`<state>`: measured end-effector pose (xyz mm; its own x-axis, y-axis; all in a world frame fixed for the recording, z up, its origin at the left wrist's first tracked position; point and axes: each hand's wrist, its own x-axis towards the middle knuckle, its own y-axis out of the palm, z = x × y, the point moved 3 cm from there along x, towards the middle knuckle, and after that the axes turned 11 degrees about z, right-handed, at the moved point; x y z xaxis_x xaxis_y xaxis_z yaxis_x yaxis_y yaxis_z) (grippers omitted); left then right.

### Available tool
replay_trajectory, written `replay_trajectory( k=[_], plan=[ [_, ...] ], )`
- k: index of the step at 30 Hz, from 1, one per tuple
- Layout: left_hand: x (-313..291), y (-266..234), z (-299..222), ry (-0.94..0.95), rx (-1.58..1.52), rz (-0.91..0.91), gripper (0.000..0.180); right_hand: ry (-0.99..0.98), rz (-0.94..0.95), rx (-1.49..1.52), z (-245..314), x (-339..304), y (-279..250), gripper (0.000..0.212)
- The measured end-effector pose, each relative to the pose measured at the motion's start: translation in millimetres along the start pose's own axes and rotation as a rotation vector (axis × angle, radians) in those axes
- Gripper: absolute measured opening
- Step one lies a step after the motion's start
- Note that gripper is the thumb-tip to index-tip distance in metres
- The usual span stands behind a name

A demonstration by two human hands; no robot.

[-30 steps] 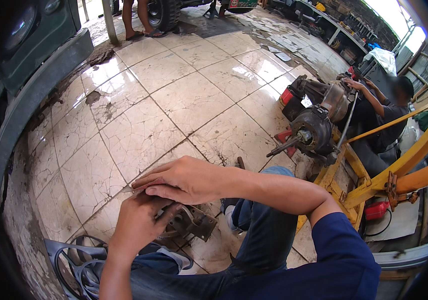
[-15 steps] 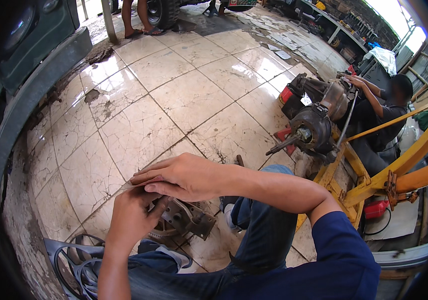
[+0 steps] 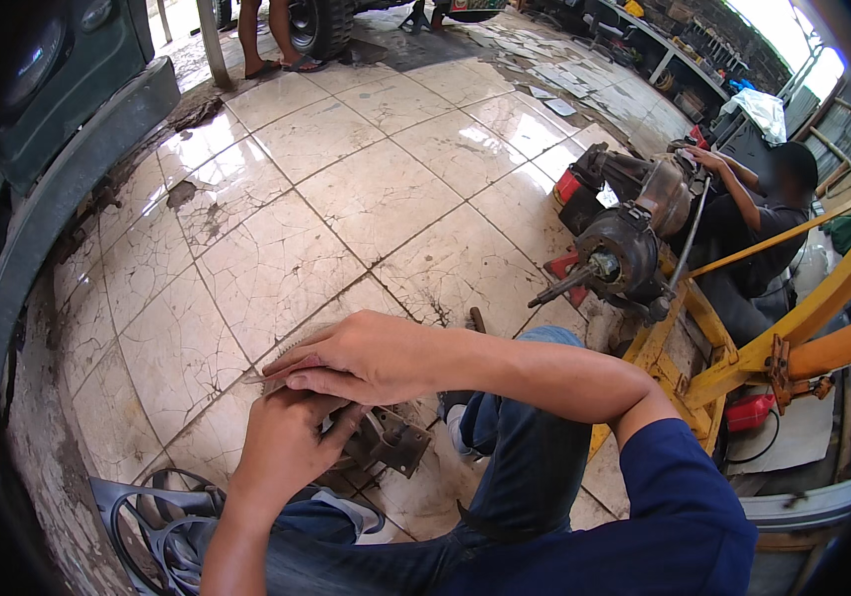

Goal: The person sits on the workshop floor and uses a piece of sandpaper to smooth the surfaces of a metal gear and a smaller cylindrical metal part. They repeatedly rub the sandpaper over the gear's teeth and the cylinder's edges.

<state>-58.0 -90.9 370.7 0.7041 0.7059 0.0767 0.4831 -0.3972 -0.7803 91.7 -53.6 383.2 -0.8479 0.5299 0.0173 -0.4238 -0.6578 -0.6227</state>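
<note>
The right hand (image 3: 351, 356) grips a reddish pad (image 3: 310, 365) between thumb and fingers, seemingly keeping it flat, above the left hand (image 3: 291, 437), whose hidden fingertips, grip unclear, perhaps steady the metal part (image 3: 397, 447) at four o'clock.

Floor tiles (image 3: 425, 189) are cream with brownish crack webs and dark grid lines, frame's (image 3: 843, 283) bright yellow, sleeve (image 3: 689, 487) navy, jeans (image 3: 530, 447) faded blue, metal bracket (image 3: 402, 449) kinda dull grey-brown.
</note>
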Motion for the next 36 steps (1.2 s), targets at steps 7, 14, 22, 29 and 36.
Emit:
replay_trajectory(
  k=[7,14,22,29,36],
  plan=[
    [-1,-9,18,-0.153,-0.092,-0.001,0.013,-0.04,-0.089,-0.029,0,-3,-5,0.04],
    [-4,-1,13,-0.089,-0.121,-0.009,0.016,0.002,-0.03,-0.019,-1,-1,-3,0.038],
    [-2,-10,9,-0.163,-0.088,0.004,0.017,-0.028,-0.08,-0.016,1,-5,-10,0.038],
    [-1,-17,6,-0.192,-0.157,-0.014,0.018,-0.054,-0.102,-0.029,0,-5,-9,0.038],
    [-5,-11,12,-0.11,-0.123,-0.063,0.018,-0.025,-0.076,-0.046,-1,-4,-9,0.038]
  ],
)
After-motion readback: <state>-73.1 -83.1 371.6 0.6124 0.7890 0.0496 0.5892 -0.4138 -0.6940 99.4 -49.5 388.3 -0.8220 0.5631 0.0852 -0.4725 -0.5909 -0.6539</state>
